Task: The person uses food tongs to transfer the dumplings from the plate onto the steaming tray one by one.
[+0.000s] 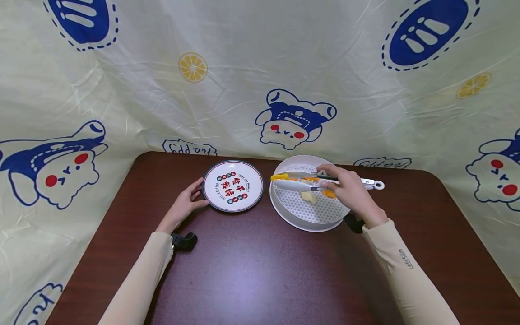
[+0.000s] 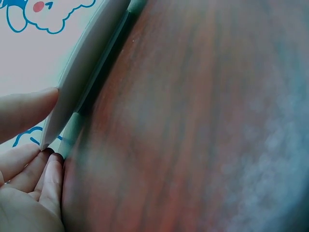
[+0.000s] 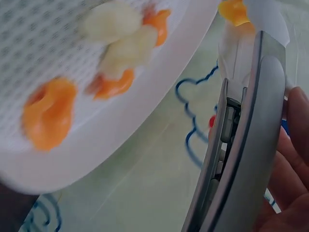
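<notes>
My left hand [image 1: 183,207] holds the left rim of a round white plate [image 1: 212,189] with red lettering and a dark edge. In the left wrist view the thumb [image 2: 41,108] lies against the plate's side and the fingers are at its lower edge. My right hand [image 1: 348,189] grips metal tongs [image 1: 293,185] over a white perforated basket [image 1: 290,205]. A yellow-orange piece of food [image 1: 279,178] is at the tongs' tips, by the basket's left rim. Inside the basket lie pale chunks [image 1: 308,197] and orange pieces [image 3: 50,113].
Basket and plate stand side by side near the back edge of a dark brown wooden table [image 1: 252,271]. A patterned cloth [image 1: 227,113] hangs behind it. Dark wrist devices [image 1: 184,241] sit on both wrists.
</notes>
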{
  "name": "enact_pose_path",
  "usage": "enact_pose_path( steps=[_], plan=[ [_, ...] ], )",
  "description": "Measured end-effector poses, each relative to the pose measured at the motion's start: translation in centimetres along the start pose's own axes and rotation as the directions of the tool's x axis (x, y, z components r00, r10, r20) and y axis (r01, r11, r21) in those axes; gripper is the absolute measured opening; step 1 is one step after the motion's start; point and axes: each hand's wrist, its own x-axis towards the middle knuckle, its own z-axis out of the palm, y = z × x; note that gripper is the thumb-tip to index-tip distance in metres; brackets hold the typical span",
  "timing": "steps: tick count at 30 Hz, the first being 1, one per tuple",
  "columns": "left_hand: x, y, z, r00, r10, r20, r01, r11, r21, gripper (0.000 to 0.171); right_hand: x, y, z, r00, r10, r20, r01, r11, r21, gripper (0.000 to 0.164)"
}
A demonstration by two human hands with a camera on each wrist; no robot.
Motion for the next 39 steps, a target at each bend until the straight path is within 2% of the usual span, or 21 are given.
enact_pose_path(
  steps=[9,16,26,34,39],
  plan=[
    [0.0,0.1,0.2,1.000,0.005,0.000,-0.005,1.000,-0.001,0.073,-4.4,3.4,-2.5,0.996,0.007,-0.094,-0.016,0.996,-0.091,0.035],
    [-0.1,0.2,0.3,1.000,0.000,-0.005,0.000,1.000,0.011,0.073,-6.6,5.7,-3.2,0.990,0.004,-0.144,-0.027,0.987,-0.159,0.036],
    [-0.1,0.3,0.3,1.000,-0.004,-0.007,0.004,1.000,0.012,0.073,-7.6,6.8,-3.7,0.993,0.038,-0.107,-0.058,0.981,-0.186,0.039],
    [-0.1,0.2,0.2,1.000,-0.001,-0.012,0.001,1.000,0.015,0.073,-8.0,6.7,-3.6,0.994,0.084,-0.076,-0.094,0.985,-0.145,0.039],
    [-0.2,0.3,0.2,1.000,-0.010,-0.008,0.010,1.000,0.021,0.073,-7.9,6.3,-3.6,0.994,0.066,-0.087,-0.076,0.989,-0.124,0.042]
  ],
)
